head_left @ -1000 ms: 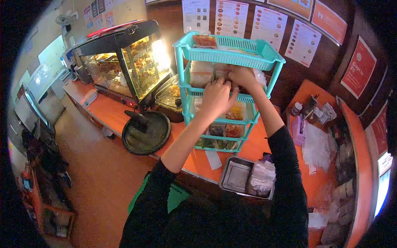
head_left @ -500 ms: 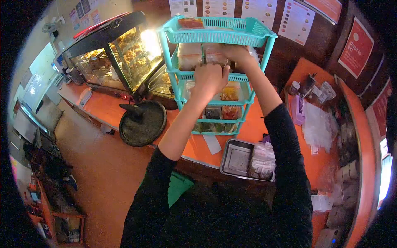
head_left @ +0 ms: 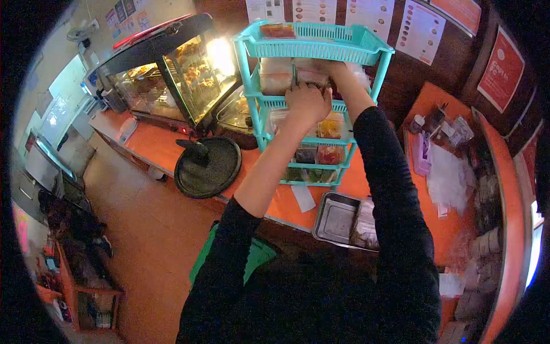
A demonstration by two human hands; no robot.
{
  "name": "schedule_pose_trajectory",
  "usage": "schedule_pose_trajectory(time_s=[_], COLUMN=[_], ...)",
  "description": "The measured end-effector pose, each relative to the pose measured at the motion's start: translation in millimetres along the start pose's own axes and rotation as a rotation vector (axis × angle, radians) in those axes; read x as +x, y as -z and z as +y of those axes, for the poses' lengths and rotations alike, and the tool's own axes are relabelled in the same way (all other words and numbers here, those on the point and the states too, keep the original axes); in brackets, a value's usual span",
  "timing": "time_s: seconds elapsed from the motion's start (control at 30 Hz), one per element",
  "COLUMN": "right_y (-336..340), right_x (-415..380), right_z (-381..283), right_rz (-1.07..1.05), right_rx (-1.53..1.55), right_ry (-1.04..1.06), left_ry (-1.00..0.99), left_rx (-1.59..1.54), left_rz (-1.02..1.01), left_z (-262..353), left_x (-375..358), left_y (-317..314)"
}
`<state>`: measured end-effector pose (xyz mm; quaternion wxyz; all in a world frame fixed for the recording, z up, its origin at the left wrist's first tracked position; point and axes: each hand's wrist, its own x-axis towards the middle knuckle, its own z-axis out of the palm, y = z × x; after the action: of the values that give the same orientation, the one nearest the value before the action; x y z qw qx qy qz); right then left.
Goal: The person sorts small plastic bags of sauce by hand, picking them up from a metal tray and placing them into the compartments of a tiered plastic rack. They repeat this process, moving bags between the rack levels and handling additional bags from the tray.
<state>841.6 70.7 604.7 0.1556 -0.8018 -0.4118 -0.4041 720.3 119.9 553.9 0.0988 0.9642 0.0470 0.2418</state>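
A turquoise tiered rack point(head_left: 321, 50) stands on the counter with clear bags of packed items on its shelves. At the front of the second shelf, my left hand point(head_left: 309, 104) has its fingers curled in over the rim, beside the clear bags point(head_left: 276, 77); what they grip is hidden. My right hand point(head_left: 339, 74) reaches into the same shelf from the right, its fingers out of sight behind the left hand and the bags. One shelf lower, a yellow-filled bag point(head_left: 330, 127) lies just below my left hand. Red and dark bags point(head_left: 330, 153) fill the tier under it.
On the orange counter point(head_left: 283, 200), a metal tray point(head_left: 335, 221) holds stacked packets. A dark round lid point(head_left: 215, 169) lies left of the rack, near a lit food display case point(head_left: 172, 74). Clear plastic bags point(head_left: 450, 175) are spread on the right counter.
The view has shifted, so the rack sits slightly further right. My left hand remains at the second shelf's front, and my right hand is a little deeper among the bags.
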Motion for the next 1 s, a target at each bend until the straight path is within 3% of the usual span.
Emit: schedule_pose_trajectory(time_s=[0.13, 0.23, 0.37, 0.5, 0.63, 0.7, 0.83, 0.9, 1.0], right_y=[14.0, 23.3, 31.0, 26.9, 31.6, 35.4, 65.3, 60.8, 68.7], right_x=[6.4, 10.3, -5.5, -13.8, -27.2, -36.7, -60.3, -61.9, -57.0], right_z=[-14.6, -18.4, -9.1, 0.9, 10.3, 13.7, -9.4, -14.3, -22.1], right_rz=[0.057, 0.092, 0.101, 0.087, -0.116, -0.401, -0.342, -0.189, -0.298], right_rx=[-0.026, -0.05, -0.081, -0.124, 0.137, 0.078, -0.091, -0.103, -0.116], right_ry=[0.038, 0.061, 0.073, 0.06, 0.08, -0.126, -0.217, -0.222, -0.242], left_ry=[-0.058, -0.044, -0.093, -0.201, -0.198, -0.207, -0.191, -0.171, -0.164], left_rx=[-0.01, 0.012, 0.025, -0.16, -0.183, -0.187, -0.231, -0.137, -0.166], left_rz=[0.162, 0.006, -0.043, 0.088, -0.001, -0.012, -0.018, 0.012, 0.017], left_z=[-6.3, -0.6, 9.3, -0.3, -2.2, -4.2, -8.3, -6.0, -3.4], left_x=[7.8, 0.2, -17.0, -4.1, 4.8, 2.5, 2.7, -2.6, -7.2], left_y=[-13.3, 3.3, 31.3, 7.8, 8.3, 13.2, 2.4, 6.5, 12.4])
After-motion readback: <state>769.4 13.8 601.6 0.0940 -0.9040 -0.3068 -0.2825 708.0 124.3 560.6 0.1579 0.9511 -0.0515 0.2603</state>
